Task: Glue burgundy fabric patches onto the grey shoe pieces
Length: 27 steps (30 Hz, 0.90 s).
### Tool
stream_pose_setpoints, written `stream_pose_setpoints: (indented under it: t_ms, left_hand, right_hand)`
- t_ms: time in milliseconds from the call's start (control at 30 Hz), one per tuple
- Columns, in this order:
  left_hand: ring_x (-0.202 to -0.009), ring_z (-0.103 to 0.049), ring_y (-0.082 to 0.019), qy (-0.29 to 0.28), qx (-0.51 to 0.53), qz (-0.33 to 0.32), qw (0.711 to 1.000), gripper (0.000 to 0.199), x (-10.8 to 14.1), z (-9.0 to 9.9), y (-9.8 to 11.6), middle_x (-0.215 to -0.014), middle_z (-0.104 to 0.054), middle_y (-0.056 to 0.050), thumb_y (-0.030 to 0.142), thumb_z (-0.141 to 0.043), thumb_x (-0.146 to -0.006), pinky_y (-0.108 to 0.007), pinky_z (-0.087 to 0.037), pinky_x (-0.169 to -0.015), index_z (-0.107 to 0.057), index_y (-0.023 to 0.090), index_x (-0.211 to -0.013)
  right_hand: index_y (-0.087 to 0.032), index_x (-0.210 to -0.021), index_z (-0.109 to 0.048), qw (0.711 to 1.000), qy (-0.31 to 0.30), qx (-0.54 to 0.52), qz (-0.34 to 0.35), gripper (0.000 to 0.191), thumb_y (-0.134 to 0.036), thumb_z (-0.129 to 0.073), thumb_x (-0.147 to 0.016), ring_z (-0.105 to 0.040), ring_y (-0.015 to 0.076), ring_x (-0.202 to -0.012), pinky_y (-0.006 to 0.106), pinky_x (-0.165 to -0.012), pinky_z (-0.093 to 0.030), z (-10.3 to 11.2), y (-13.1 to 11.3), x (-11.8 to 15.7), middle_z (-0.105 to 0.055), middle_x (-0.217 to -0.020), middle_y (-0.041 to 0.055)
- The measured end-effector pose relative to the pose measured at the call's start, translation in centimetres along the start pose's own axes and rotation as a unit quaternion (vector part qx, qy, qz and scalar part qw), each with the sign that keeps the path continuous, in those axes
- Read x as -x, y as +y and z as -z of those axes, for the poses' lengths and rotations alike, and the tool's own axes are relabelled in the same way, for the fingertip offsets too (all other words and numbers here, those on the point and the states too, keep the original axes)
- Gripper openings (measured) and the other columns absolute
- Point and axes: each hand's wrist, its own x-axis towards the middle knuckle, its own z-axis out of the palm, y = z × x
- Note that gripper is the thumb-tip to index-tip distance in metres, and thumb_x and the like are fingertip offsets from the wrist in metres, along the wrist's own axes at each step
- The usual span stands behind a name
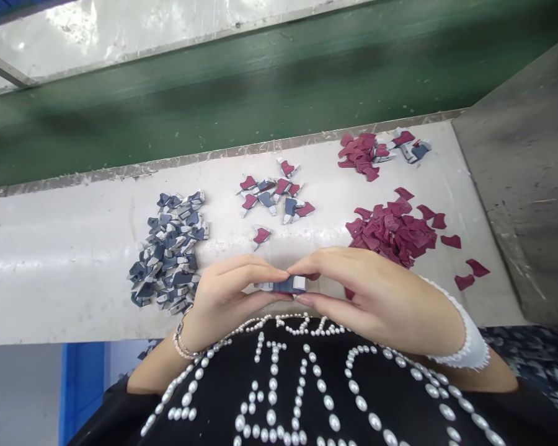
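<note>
The left hand (227, 297) and the right hand (372, 297) are closed, with a small navy-and-grey piece (283, 285) of fabric gripped between their fingertips over the tabletop (74, 272). A navy pile (167, 251) is heaped just beside the left hand, and a maroon pile (390, 229) is spread just beyond the right. Maroon-and-grey pieces (270, 195) are scattered between them. A smaller maroon heap (360, 155) is placed near the far edge, beyond which a green conveyor belt (214, 105) is seen.

The navy-grey fabric piece (286, 285) is mostly hidden by the left hand (227, 297) and right hand (367, 297) (shape unclear), green conveyor belt (223, 105) blurred.
</note>
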Motion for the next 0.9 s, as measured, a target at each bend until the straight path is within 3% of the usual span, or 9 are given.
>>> stream_pose_setpoints:
  t_ms: [267, 633, 900]
  left_hand:
    - [-0.076, -0.072, -0.014, -0.016, 0.022, 0.027, 0.999, 0.036, 0.0, 0.0, 0.4, -0.088, -0.075, -0.003, 0.014, -0.081, -0.074, -0.023, -0.060, -0.067, -0.068, 0.020, -0.107]
    - [-0.072, -0.071, -0.015, -0.020, 0.068, 0.081, 0.994, 0.033, 0.0, 0.1, 0.7, -0.085, -0.076, -0.002, 0.020, -0.084, -0.072, -0.025, -0.059, -0.065, -0.071, 0.021, -0.103]
    - [-0.076, -0.071, -0.014, 0.016, 0.043, 0.051, 0.998, 0.034, 0.2, -0.4, 0.7, -0.088, -0.076, -0.003, 0.013, -0.082, -0.073, -0.024, -0.058, -0.068, -0.070, 0.019, -0.104]
  right_hand:
    - [-0.021, -0.116, -0.059, 0.999, 0.010, 0.049, 0.022, 0.021, -0.025, -0.045, -0.100, -0.067, 0.0225, -0.095, 0.038, -0.079, -0.051, -0.1, -0.5, 0.7, -0.072, -0.099, 0.0046]
    - [-0.019, -0.106, -0.060, 0.997, 0.021, 0.071, 0.027, 0.017, -0.019, -0.046, -0.098, -0.066, 0.0197, -0.083, 0.035, -0.072, -0.050, -0.1, -1.0, 1.0, -0.071, -0.094, 0.0036]
    - [-0.011, -0.096, -0.065, 0.989, 0.094, 0.115, 0.015, 0.018, -0.013, -0.046, -0.094, -0.062, 0.0212, -0.075, 0.037, -0.068, -0.048, -1.6, -1.4, 0.8, -0.065, -0.080, 0.0058]
